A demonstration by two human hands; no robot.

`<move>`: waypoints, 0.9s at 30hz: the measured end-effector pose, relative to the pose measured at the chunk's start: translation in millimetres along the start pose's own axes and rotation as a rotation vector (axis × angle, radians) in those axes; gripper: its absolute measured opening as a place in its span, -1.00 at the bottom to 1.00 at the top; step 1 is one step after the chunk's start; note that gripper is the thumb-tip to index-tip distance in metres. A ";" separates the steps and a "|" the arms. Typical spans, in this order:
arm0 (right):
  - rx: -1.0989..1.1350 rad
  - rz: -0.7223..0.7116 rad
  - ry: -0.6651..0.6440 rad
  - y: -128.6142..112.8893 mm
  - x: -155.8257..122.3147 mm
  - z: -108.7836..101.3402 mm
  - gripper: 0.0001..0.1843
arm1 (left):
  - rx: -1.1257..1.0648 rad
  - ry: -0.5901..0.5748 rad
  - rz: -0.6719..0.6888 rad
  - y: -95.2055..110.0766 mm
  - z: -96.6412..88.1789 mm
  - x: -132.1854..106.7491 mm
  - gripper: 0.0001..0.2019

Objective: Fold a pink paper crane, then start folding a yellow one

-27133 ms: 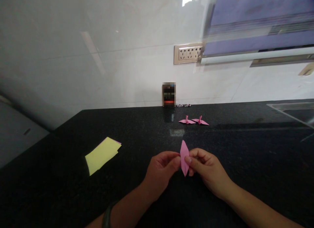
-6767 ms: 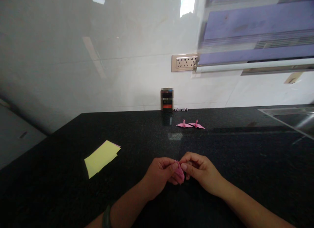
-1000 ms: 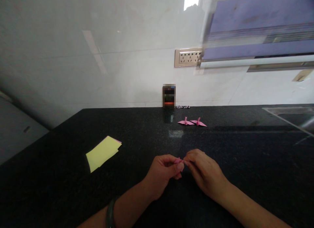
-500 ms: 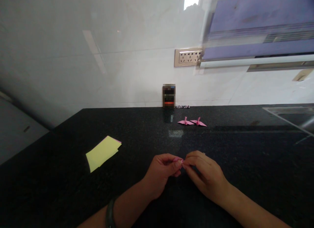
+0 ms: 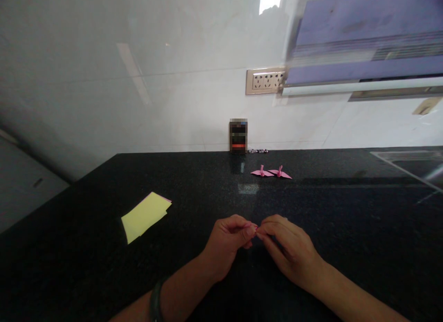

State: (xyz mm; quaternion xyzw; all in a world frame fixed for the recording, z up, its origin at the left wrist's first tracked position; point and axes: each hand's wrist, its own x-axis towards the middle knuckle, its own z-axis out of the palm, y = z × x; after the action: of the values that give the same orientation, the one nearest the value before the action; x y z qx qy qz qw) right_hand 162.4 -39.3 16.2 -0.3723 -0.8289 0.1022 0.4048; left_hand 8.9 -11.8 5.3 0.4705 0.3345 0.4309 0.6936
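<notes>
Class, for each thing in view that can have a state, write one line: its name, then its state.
Pink paper, held, mostly hidden
Left hand, pinching the pink paper
Right hand, pinching at its edge
Left crane, wings spread
Right crane, wings spread
Yellow paper, flat, stacked unevenly
Wall sockets, visible ones unplugged
Bracelet, worn

No text, label, brand, number or sign can be read. The front of 1 dark upright object (image 5: 238, 136) at the back of the bench (image 5: 194, 183) is blurred into coarse squares, making any print there illegible.
</notes>
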 end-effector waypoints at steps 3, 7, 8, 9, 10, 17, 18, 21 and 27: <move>0.000 -0.004 0.002 0.7 -0.8 1.0 -0.87 | 0.051 -0.005 0.023 0.2 -0.4 -0.7 -0.85; 0.001 -0.007 0.015 0.1 -1.0 2.4 -0.88 | 0.087 -0.015 0.031 0.9 -1.3 -1.4 -0.84; 0.006 -0.004 0.016 -0.3 -0.9 2.7 -0.88 | 0.091 -0.018 0.029 1.0 -1.4 -1.5 -0.84; 0.012 0.002 0.013 -0.8 -0.6 2.9 -0.88 | 0.095 -0.018 0.030 1.1 -1.4 -1.7 -0.84; 0.018 0.014 0.007 -1.2 -0.4 3.1 -0.88 | 0.099 -0.017 0.032 1.2 -1.2 -1.8 -0.84; 0.032 0.096 -0.015 -2.3 -0.5 4.6 -0.88 | 0.190 0.016 0.067 5.0 2.1 -3.1 -0.79; 0.035 0.101 -0.016 -2.3 -0.7 4.6 -0.87 | 0.197 0.011 0.065 6.0 2.3 -3.1 -0.78; 0.049 0.129 0.019 -2.6 -1.0 4.0 -0.87 | 0.177 -0.010 0.043 7.8 1.7 -3.0 -0.78; 0.081 0.242 0.096 -3.9 -0.9 2.9 -0.85 | 0.052 -0.029 -0.046 3.8 -0.8 -2.6 -0.79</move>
State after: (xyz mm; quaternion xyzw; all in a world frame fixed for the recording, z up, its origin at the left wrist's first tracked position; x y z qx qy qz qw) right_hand 158.5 -42.2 15.6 -0.4572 -0.7529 0.1659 0.4433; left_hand 6.1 -13.2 8.7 0.4866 0.3464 0.3991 0.6957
